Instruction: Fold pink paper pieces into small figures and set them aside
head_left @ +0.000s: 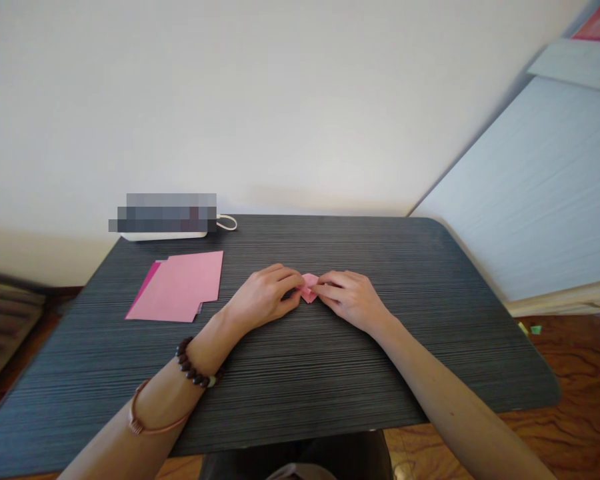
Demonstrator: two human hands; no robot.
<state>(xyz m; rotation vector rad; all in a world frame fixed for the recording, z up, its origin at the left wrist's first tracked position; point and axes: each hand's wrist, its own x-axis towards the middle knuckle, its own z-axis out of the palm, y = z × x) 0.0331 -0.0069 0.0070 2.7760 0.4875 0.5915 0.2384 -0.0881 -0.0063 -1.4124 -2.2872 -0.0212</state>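
A small piece of folded pink paper (309,288) lies low over the middle of the dark table, between my two hands. My left hand (267,293) grips its left side, thumb and fingers closed together at the edge. On the opposite side, the fingertips of my right hand (350,297) pinch the paper's right edge. Parts of the paper are hidden under the fingertips. Left of my left hand lies a stack of pink paper sheets (177,290), with a darker magenta sheet (147,287) showing at its left edge.
The table (300,387) has a dark, grooved-looking top with rounded corners. At its back left stands a blurred-out object with a white base (165,235) and a white loop (229,222). A pale wall rises behind, and a light panel (540,193) stands to the right.
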